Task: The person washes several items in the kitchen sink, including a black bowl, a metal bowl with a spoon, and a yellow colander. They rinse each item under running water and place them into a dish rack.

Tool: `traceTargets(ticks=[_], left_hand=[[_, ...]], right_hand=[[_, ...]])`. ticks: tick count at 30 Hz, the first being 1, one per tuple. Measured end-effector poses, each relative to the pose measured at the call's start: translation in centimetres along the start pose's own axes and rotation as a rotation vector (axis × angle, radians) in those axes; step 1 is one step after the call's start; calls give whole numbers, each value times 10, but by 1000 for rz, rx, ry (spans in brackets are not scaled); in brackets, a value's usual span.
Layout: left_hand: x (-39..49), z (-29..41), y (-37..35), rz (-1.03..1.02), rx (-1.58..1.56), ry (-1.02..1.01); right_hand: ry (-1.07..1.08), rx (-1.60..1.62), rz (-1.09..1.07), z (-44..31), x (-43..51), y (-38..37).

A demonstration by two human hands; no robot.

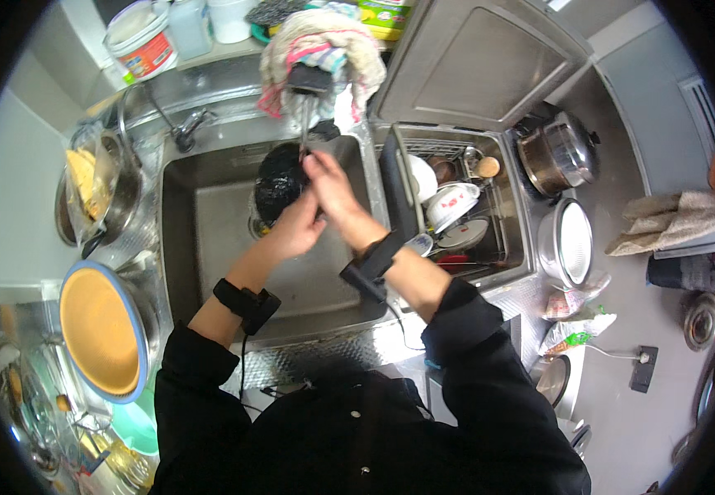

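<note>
My left hand [295,229] and my right hand [331,189] are pressed close together over the upper part of a stainless steel sink [221,272]. Their fingers overlap, and the gap between them is hidden. Just left of the fingers lies a wet, shiny black item [280,182], perhaps a plastic-lined strainer. Whether either hand grips it, I cannot tell. A metal tap spout [305,117] reaches down to the fingertips from a black fitting [309,79]. Each wrist carries a black strapped device with a cable.
Cloths [332,37] hang behind the tap. Right of the sink, an open dishwasher compartment [521,247] holds bowls under a raised lid [487,62]. A steel pot [558,154] stands beyond. At left are an orange basin [102,331] and a bagged yellow item [85,179] over a pan.
</note>
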State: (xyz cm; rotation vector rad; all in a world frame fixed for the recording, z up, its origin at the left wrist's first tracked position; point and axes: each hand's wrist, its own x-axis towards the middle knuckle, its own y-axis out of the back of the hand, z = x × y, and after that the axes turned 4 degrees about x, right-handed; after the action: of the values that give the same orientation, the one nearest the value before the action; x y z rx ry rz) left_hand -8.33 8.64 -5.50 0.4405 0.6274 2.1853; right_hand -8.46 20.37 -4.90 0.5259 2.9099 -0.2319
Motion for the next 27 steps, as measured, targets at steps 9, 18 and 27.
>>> traceTargets(ticks=[9,18,27], left_hand=[[-13,-36,72,-141,1061,-560],[-3,-35,77,-20,1111,-805],[-38,-7,54,-265,951,-207]], right_hand=[[-398,-68,-367,-42,3,33],[-688,-91,-558,-50,18,60],[-362,435,-60,10,-54,27]])
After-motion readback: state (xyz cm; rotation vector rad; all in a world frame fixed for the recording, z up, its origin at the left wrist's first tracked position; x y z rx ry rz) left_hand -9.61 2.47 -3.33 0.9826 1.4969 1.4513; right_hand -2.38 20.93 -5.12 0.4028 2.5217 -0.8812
